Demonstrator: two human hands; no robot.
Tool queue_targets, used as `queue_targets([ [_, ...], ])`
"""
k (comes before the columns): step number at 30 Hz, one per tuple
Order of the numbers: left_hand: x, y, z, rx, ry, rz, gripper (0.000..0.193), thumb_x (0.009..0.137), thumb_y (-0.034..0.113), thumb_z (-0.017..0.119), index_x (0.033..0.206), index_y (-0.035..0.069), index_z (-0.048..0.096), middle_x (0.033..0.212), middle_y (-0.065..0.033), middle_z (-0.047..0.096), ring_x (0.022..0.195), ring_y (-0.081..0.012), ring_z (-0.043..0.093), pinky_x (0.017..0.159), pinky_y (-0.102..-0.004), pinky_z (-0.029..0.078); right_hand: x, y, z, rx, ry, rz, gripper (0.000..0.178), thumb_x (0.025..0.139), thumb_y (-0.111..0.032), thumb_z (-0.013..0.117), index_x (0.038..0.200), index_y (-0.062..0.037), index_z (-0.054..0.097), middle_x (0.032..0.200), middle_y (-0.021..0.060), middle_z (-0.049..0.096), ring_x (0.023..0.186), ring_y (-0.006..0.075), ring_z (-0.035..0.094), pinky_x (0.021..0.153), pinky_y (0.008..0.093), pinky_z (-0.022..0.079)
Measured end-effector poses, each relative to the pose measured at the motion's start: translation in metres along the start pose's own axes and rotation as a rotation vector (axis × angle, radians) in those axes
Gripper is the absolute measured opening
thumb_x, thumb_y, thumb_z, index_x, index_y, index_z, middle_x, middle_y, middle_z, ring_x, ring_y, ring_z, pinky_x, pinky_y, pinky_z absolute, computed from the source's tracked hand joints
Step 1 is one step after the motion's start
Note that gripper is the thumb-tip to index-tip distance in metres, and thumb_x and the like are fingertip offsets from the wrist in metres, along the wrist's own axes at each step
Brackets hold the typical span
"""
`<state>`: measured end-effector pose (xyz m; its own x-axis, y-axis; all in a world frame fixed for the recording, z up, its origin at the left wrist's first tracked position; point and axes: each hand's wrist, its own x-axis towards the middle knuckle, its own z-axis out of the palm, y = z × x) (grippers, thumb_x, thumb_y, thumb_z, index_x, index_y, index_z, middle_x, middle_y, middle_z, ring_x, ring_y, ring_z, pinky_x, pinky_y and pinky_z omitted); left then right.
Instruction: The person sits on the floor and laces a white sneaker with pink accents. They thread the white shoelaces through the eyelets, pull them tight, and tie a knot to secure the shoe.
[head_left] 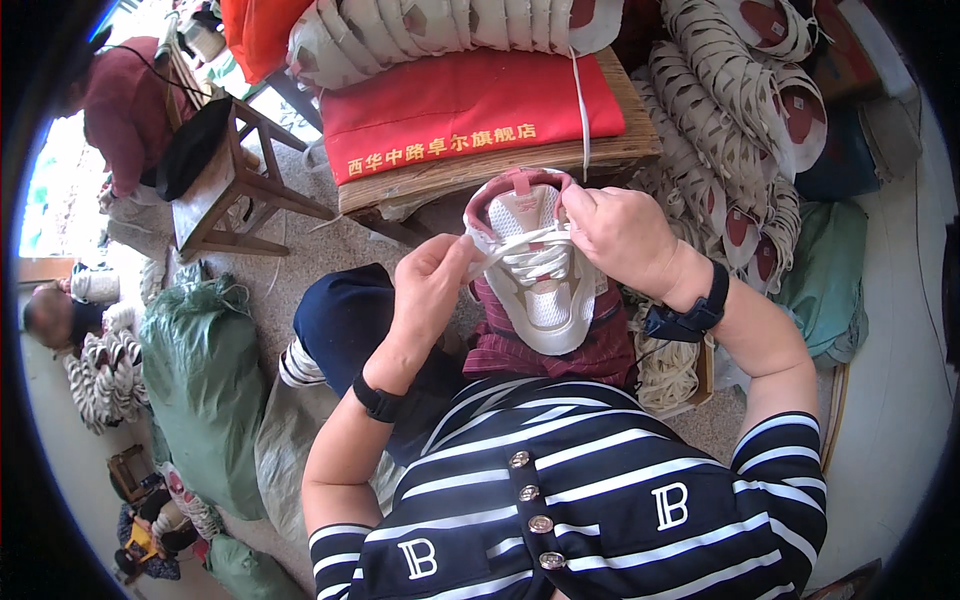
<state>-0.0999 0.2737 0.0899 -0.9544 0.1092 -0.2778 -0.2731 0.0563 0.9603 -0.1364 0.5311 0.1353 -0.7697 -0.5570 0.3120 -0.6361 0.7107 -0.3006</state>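
A white sneaker upper [548, 302] with a pink collar lining stands in front of me, its toe pointing towards my body. White laces [540, 256] run in crossed rows over its tongue [525, 208]. My left hand [428, 285] pinches at the upper's left side by the eyelets, where a lace reaches its fingertips. My right hand [630, 238] is closed on the right collar edge, and its fingers hide what lies under them. Whether each pinch takes in a lace too I cannot tell. Maroon striped cloth [500, 345] lies beneath the upper.
Ahead, a wooden stool [600, 155] bears a red cloth [460, 125] and a row of nested uppers [450, 35]. More stacked uppers [715, 120] lie at right, above loose laces [668, 375] in a box. Green sacks [205, 385] and another wooden stool [230, 190] stand left, near a person [130, 110].
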Motion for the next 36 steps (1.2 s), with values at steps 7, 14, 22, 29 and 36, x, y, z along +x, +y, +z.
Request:
queue_targets([
  [7, 0.003, -0.004, 0.005, -0.090, -0.112, -0.115, 0.030, 0.098, 0.024, 0.058, 0.085, 0.000, 0.070, 0.072, 0.0019, 0.060, 0.066, -0.0055, 0.050, 0.059, -0.0227, 0.039, 0.002, 0.006, -0.002, 0.547, -0.140, 0.385, 0.021, 0.091, -0.004, 0.056, 0.111, -0.0018, 0.053, 0.072, 0.0144, 0.063, 0.061, 0.0284, 0.064, 0.058, 0.0362, 0.053],
  [14, 0.023, -0.006, 0.007, 0.406, 0.014, 0.282, 0.018, 0.091, 0.017, 0.060, 0.084, 0.005, 0.071, 0.075, -0.0080, 0.066, 0.061, -0.0251, 0.056, 0.057, -0.0312, 0.042, 0.009, 0.008, 0.002, 0.290, -0.129, 0.133, 0.027, 0.093, -0.005, 0.057, 0.119, -0.0021, 0.050, 0.076, 0.0164, 0.066, 0.065, 0.0315, 0.068, 0.061, 0.0390, 0.054],
  [22, 0.026, 0.046, -0.015, 1.021, -0.086, 0.525, 0.013, 0.082, 0.017, 0.074, 0.092, 0.009, 0.071, 0.087, -0.0069, 0.061, 0.091, -0.0271, 0.057, 0.080, -0.0396, 0.045, 0.020, 0.026, -0.032, 0.131, -0.364, 0.000, 0.023, 0.088, -0.010, 0.065, 0.109, -0.0070, 0.055, 0.084, 0.0154, 0.069, 0.081, 0.0355, 0.068, 0.069, 0.0444, 0.053],
  [29, 0.061, 0.040, -0.022, 0.690, -0.432, 0.397, 0.015, 0.086, 0.014, 0.077, 0.095, 0.005, 0.069, 0.092, -0.0049, 0.051, 0.079, -0.0159, 0.055, 0.070, -0.0290, 0.047, 0.052, 0.037, -0.034, 0.183, -0.592, 0.064, 0.018, 0.081, -0.021, 0.072, 0.091, -0.0067, 0.067, 0.083, 0.0108, 0.071, 0.079, 0.0302, 0.068, 0.067, 0.0417, 0.050],
  [36, 0.056, 0.029, -0.017, 0.413, -0.357, 0.114, 0.019, 0.089, 0.020, 0.075, 0.090, 0.001, 0.071, 0.092, -0.0021, 0.055, 0.086, -0.0124, 0.054, 0.076, -0.0270, 0.044, 0.049, 0.049, -0.023, 0.660, -0.715, 0.415, 0.021, 0.084, -0.023, 0.073, 0.085, -0.0021, 0.074, 0.089, 0.0074, 0.058, 0.085, 0.0176, 0.058, 0.079, 0.0303, 0.046],
])
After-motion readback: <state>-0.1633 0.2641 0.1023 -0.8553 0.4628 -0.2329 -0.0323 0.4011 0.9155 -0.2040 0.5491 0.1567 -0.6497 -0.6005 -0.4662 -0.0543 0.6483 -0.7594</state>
